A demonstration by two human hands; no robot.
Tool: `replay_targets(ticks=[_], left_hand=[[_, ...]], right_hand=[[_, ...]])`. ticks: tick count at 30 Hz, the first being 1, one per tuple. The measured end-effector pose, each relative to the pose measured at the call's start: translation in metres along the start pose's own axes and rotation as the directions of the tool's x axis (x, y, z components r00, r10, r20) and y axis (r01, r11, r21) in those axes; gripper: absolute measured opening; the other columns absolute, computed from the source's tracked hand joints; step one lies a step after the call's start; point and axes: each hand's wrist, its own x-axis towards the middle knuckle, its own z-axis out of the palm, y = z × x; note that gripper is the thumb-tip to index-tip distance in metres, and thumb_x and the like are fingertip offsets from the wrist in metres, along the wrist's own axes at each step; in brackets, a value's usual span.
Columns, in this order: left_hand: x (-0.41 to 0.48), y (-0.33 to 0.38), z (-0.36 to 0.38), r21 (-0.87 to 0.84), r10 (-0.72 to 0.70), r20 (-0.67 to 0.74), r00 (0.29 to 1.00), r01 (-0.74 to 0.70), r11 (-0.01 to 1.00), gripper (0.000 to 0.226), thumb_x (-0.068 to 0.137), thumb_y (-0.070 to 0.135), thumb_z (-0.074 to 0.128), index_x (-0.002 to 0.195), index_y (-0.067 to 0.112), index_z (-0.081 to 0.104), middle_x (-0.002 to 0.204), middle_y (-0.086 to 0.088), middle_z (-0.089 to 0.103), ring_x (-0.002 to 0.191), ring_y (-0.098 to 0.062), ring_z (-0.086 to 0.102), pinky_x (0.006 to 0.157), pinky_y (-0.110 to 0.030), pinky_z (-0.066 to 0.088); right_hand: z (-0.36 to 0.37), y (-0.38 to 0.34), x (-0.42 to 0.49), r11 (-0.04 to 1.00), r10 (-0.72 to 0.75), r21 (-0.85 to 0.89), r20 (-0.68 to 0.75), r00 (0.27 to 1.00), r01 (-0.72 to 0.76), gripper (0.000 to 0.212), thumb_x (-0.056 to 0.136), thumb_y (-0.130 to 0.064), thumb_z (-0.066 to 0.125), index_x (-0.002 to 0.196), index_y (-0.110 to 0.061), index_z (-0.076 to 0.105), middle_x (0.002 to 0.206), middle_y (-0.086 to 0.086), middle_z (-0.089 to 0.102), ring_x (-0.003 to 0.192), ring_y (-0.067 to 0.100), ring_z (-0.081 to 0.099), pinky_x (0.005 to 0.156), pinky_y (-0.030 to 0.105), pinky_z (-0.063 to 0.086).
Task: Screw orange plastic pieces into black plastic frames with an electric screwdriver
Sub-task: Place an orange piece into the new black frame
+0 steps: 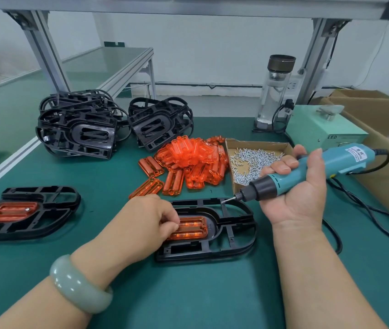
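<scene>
Left hand (155, 217): knuckles up, forearm reaching in from the lower left with the wrist low over the table (188, 293); pale green bangle (79, 283) on the wrist.
Left fingers (173, 225): curled, tips bunched on the left end of the orange piece (192, 230), pinching it.
Orange piece: seated in the oval recess of the black frame (231, 243), which lies flat on the table between the two forearms.
Right hand (300, 186): palm turned up, forearm coming in from the lower right.
Right fingers (283, 166): wrapped round the barrel of the teal electric screwdriver (307, 172), thumb over the top.
Screwdriver: tilted, bit pointing left and down; tip just over the far rim of the frame. Contact cannot be told. Cord trails off right.
Finished frame (22, 212): far left on the table, orange insert in place.
Loose orange pieces (188, 160): heaped behind the work, just beside the cardboard tray of screws (255, 160).
Stacked black frames (77, 129): two piles at the back left.
Power box (324, 129): pale green, back right, near a clear bottle (274, 91).
</scene>
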Motion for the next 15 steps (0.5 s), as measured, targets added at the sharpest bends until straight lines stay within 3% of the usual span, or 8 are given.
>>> replay_targets(ticks=[5,9,12,15], left_hand=[[0.004,0.007,-0.003,0.087,-0.002,0.13,0.991,-0.009,0.996,0.017,0.088,0.027,0.062,0.099,0.035,0.071,0.09,0.014,0.051,0.083,-0.005,0.051,0.079,-0.021,0.043],[0.011,0.021,-0.006,0.319,-0.003,0.222,0.975,-0.07,0.945,0.025,0.09,0.024,0.057,0.111,0.036,0.065,0.101,0.009,0.046,0.101,-0.015,0.055,0.088,-0.031,0.046],[0.017,0.033,-0.01,0.435,-0.001,0.294,0.956,-0.133,0.89,0.019,0.09,0.022,0.056,0.103,0.03,0.068,0.103,0.006,0.053,0.097,-0.018,0.058,0.083,-0.03,0.049],[0.029,0.04,-0.02,0.289,0.063,0.257,0.964,-0.139,0.947,0.018,0.09,0.03,0.052,0.083,0.027,0.068,0.084,0.011,0.064,0.083,-0.014,0.06,0.075,-0.028,0.048]], right_hand=[[0.0,0.0,-0.001,1.0,0.0,-0.011,0.008,1.0,0.0,0.021,0.078,-0.039,0.061,0.088,-0.022,0.056,0.058,-0.012,0.048,0.047,0.002,0.045,0.054,0.018,0.042],[0.001,0.001,-0.001,1.0,0.001,-0.012,0.014,1.0,-0.001,0.02,0.078,-0.037,0.061,0.089,-0.022,0.055,0.059,-0.011,0.048,0.047,0.003,0.046,0.054,0.019,0.043],[0.001,0.0,-0.001,1.0,-0.004,-0.01,0.013,1.0,0.005,0.02,0.079,-0.037,0.061,0.09,-0.022,0.055,0.059,-0.011,0.047,0.047,0.003,0.045,0.054,0.019,0.043],[0.0,-0.003,0.0,1.0,-0.012,0.011,0.017,1.0,0.012,0.02,0.079,-0.037,0.061,0.091,-0.022,0.056,0.059,-0.011,0.047,0.048,0.003,0.045,0.054,0.019,0.043]])
